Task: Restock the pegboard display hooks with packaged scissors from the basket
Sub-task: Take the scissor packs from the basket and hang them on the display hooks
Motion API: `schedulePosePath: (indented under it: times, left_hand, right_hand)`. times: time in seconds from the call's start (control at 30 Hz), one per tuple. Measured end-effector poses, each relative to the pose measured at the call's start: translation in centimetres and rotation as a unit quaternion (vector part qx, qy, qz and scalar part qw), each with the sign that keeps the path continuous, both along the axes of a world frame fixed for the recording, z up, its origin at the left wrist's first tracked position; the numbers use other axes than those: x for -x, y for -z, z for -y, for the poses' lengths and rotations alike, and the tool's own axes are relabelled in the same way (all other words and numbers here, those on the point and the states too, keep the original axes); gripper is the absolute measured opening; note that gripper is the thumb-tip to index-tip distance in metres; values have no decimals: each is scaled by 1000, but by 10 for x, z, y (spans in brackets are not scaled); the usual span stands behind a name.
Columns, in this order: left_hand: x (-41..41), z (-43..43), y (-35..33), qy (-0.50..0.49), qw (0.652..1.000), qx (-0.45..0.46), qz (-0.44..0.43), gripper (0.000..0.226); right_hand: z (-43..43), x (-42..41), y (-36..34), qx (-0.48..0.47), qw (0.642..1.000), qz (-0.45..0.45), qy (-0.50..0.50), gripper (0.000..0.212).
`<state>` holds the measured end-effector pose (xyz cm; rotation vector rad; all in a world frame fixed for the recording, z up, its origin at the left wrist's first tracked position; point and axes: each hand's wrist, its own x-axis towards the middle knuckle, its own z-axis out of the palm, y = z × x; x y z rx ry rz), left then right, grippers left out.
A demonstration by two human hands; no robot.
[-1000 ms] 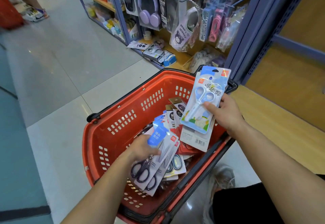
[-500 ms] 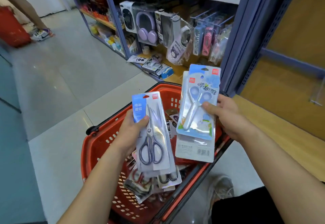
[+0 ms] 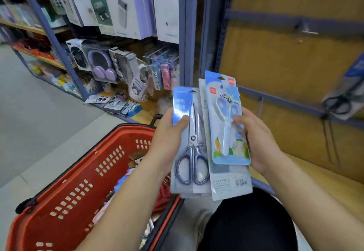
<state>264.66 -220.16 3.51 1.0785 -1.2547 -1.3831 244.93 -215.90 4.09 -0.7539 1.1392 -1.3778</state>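
My left hand (image 3: 168, 132) grips a stack of packs, the front one showing grey-handled scissors (image 3: 192, 152) on a blue and clear card. My right hand (image 3: 256, 138) holds another stack fronted by a light blue pack of small white scissors (image 3: 226, 124). Both stacks stand upright side by side, touching, above the right rim of the red basket (image 3: 69, 187). More packs lie in the basket. The wooden display board (image 3: 275, 63) rises to the right, with bare metal hooks (image 3: 307, 32) and one hung pack of black scissors (image 3: 346, 95) at the far right.
A blue metal upright (image 3: 208, 24) separates the board from shelves of boxed headphones (image 3: 100, 63) and hanging packs on the left. Loose packages (image 3: 116, 103) lie on the low shelf. Grey tiled floor spreads to the left. A dark trouser leg (image 3: 248, 223) is below.
Both hands rose from the basket with their packs and came together. The view tilted up and right, bringing the board, its hooks and the hung scissors pack into sight.
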Motion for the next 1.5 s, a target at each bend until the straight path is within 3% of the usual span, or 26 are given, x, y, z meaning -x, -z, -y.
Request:
schedulePosePath:
  times: [0.23, 0.43, 0.53, 0.7, 0.87, 1.2, 1.37, 1.5]
  left_hand:
    - [90, -8, -21, 49, 997, 60, 19, 28]
    - [178, -48, -18, 105, 994, 13, -6, 23]
    - [211, -67, -16, 168, 985, -7, -33, 11]
    - [255, -87, -3, 211, 977, -36, -14, 28]
    - [277, -86, 11, 201, 979, -27, 32, 32]
    - [288, -58, 23, 219, 972, -11, 89, 32]
    - [296, -47, 24, 223, 971, -12, 86, 31]
    - [317, -42, 20, 239, 967, 15, 84, 33]
  right_hand:
    - [-37, 78, -16, 5, 993, -10, 118, 27]
    - [-78, 130, -19, 4, 976, -31, 214, 22]
    - [-102, 162, -15, -2, 967, -32, 252, 21]
    - [-134, 205, 1, -8, 961, -38, 275, 24]
    - [-152, 237, 21, -23, 946, -38, 322, 21]
    - [-159, 261, 39, -59, 951, -23, 303, 18]
    - [-172, 280, 35, -32, 947, -38, 317, 29]
    - [-174, 310, 22, 8, 921, -89, 379, 33]
